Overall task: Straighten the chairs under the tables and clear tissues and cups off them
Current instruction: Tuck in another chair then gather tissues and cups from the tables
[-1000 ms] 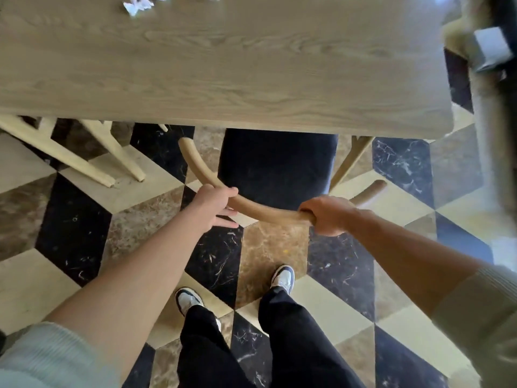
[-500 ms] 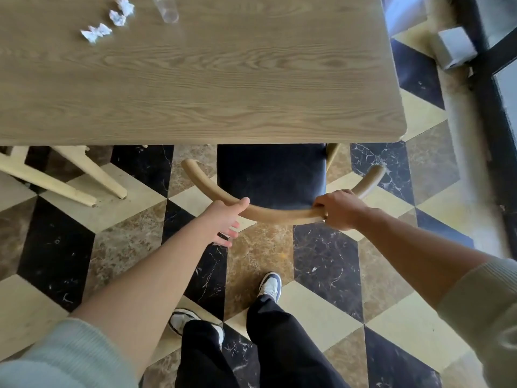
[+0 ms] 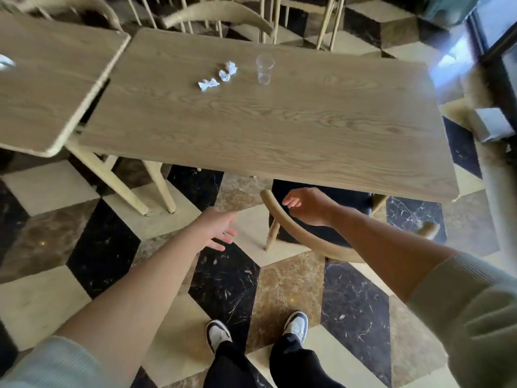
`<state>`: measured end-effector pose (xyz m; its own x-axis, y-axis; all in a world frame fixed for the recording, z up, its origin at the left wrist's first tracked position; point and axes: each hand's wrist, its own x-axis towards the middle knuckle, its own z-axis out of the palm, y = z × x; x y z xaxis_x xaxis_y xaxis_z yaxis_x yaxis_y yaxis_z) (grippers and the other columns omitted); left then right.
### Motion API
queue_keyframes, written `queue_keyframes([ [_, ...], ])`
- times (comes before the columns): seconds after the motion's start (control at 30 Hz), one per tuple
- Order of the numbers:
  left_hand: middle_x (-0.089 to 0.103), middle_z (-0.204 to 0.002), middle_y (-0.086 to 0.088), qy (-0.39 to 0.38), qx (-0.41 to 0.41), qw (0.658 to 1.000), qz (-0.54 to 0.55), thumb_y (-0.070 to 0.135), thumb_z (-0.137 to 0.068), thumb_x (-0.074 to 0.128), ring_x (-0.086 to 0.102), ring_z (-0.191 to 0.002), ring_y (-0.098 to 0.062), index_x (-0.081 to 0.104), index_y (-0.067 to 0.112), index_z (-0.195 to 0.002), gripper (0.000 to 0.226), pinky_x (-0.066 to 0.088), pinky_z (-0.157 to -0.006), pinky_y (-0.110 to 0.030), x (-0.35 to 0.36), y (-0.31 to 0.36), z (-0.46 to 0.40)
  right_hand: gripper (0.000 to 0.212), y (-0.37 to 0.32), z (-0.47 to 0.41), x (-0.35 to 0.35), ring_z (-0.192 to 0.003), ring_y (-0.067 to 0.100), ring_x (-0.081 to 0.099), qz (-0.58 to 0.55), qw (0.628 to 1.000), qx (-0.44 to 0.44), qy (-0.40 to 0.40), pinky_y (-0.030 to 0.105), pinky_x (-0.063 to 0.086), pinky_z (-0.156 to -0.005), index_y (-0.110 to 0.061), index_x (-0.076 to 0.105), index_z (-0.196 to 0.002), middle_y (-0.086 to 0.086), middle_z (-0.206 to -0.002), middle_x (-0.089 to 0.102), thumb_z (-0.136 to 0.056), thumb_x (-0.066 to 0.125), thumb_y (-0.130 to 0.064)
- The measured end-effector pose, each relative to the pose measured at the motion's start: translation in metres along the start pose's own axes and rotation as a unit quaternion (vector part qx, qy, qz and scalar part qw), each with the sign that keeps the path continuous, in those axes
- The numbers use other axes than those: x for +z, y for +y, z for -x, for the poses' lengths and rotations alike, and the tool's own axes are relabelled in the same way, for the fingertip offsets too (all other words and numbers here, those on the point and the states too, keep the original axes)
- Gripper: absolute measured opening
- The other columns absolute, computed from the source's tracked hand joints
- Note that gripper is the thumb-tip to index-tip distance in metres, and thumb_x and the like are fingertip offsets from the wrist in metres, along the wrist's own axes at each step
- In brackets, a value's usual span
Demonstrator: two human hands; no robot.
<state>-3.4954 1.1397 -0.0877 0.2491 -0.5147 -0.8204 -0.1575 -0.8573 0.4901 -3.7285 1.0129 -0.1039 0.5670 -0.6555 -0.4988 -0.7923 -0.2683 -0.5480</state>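
A wooden chair (image 3: 291, 228) with a curved back rail and a dark seat stands tucked under the near edge of a light wood table (image 3: 279, 130). My right hand (image 3: 307, 205) hovers just above the rail, fingers loosely curled, holding nothing. My left hand (image 3: 216, 225) is off the chair to its left, fingers spread over the floor. On the far part of the table lie three crumpled white tissues (image 3: 221, 75) and next to them stands a clear plastic cup (image 3: 264, 68).
A second table (image 3: 47, 88) overlaps the first at the left, with a white scrap (image 3: 5, 63) at its edge. More chairs (image 3: 221, 15) stand behind the tables. A white box (image 3: 488, 123) sits by the wall at right. My feet (image 3: 257, 331) are on the patterned marble floor.
Both hands have let go of the chair's back rail and lifted away. The view has tilted up, bringing the tissues, cup and second table into sight.
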Motion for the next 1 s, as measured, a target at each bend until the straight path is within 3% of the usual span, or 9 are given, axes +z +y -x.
queue_keyframes([
  [0.07,0.076,-0.1,-0.017,0.015,0.01,1.0,0.023,0.029,-0.102,0.055,0.073,-0.093,-0.033,0.064,0.006,-0.117,0.028,0.06,-0.088,-0.052,-0.041,-0.006,0.004,0.026,-0.044,-0.018,-0.006,-0.107,0.016,0.066,0.005,1.0,-0.015,0.006,0.036,0.053,-0.092,-0.028,0.069,-0.113,-0.003,-0.114,0.072,-0.091,0.063,-0.016],
  [0.23,0.074,-0.101,-0.017,0.035,0.033,0.999,0.019,0.028,-0.101,0.055,0.072,-0.089,-0.031,0.063,0.01,-0.119,0.027,0.06,-0.085,-0.048,-0.132,-0.003,-0.004,0.025,-0.121,-0.059,-0.028,-0.103,0.016,0.065,0.005,0.996,-0.014,0.085,0.034,0.054,-0.087,-0.026,0.07,-0.114,-0.001,-0.116,0.071,-0.094,0.062,-0.014],
  [0.33,0.074,-0.1,-0.015,0.052,0.055,0.997,0.024,0.029,-0.101,0.056,0.073,-0.091,-0.031,0.064,0.011,-0.116,0.025,0.061,-0.086,-0.048,-0.172,0.019,-0.019,0.025,-0.149,-0.084,-0.043,-0.1,0.015,0.064,0.008,0.993,-0.014,0.121,0.03,0.051,-0.082,-0.025,0.069,-0.115,-0.001,-0.115,0.07,-0.093,0.062,-0.015],
  [0.47,0.074,-0.096,-0.011,0.041,0.089,0.995,0.003,0.029,-0.102,0.057,0.07,-0.081,-0.027,0.063,0.014,-0.114,0.021,0.059,-0.078,-0.042,-0.195,0.065,-0.055,0.029,-0.158,-0.131,-0.065,-0.106,0.021,0.065,0.02,0.988,-0.01,0.152,0.031,0.051,-0.085,-0.019,0.069,-0.119,0.005,-0.118,0.068,-0.09,0.068,-0.014],
  [0.63,0.07,-0.09,-0.006,0.054,0.138,0.988,-0.046,0.031,-0.099,0.061,0.065,-0.077,-0.022,0.064,0.018,-0.098,0.014,0.057,-0.076,-0.038,-0.223,0.143,-0.143,0.053,-0.146,-0.252,-0.126,-0.124,0.033,0.048,0.06,0.969,-0.003,0.238,0.044,0.05,-0.098,-0.018,0.059,-0.134,0.013,-0.139,0.045,-0.083,0.074,-0.021],
  [0.77,0.071,-0.086,-0.004,0.088,0.151,0.982,-0.072,0.03,-0.093,0.066,0.063,-0.07,-0.019,0.064,0.017,-0.095,0.013,0.051,-0.062,-0.031,-0.233,0.21,-0.223,0.077,-0.124,-0.348,-0.178,-0.118,0.04,0.042,0.023,0.938,0.037,0.345,0.048,0.047,-0.093,-0.017,0.044,-0.142,0.02,-0.138,0.037,-0.074,0.079,-0.022],
  [0.9,0.073,-0.1,-0.002,0.021,0.185,0.977,-0.107,0.037,-0.089,0.072,0.073,-0.082,-0.023,0.063,0.021,-0.112,0.03,0.057,-0.069,-0.033,-0.234,0.257,-0.267,0.097,-0.103,-0.405,-0.214,-0.125,0.042,0.04,0.005,0.954,0.104,0.281,0.05,0.045,-0.097,-0.024,0.027,-0.155,0.017,-0.15,0.027,-0.075,0.083,-0.032],
  [1.0,0.07,-0.095,-0.001,-0.01,0.217,0.968,-0.123,0.033,-0.088,0.075,0.074,-0.081,-0.023,0.06,0.016,-0.122,0.04,0.058,-0.078,-0.04,-0.238,0.287,-0.296,0.084,-0.102,-0.435,-0.22,-0.123,0.038,0.051,-0.002,0.968,0.114,0.222,0.042,0.049,-0.095,-0.024,0.035,-0.153,0.015,-0.148,0.037,-0.082,0.078,-0.035],
])
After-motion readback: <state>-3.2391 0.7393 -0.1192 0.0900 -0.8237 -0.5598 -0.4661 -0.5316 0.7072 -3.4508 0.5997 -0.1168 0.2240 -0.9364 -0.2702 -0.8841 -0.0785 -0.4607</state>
